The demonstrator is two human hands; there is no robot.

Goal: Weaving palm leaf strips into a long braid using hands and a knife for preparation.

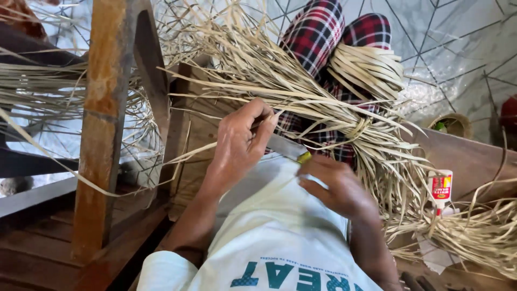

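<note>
I see straw bundle (323, 108) lying across lap, just beyond both hands. Wooden post (105, 124) stands well left of grip. Left hand (239, 143) closed around knife (285, 145). Right hand (336, 186) pinches blade tip. Glue bottle (441, 189) right of right hand.

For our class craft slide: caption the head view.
Left hand holds a blade against pale straw strips; right hand pinches its tip.
</note>
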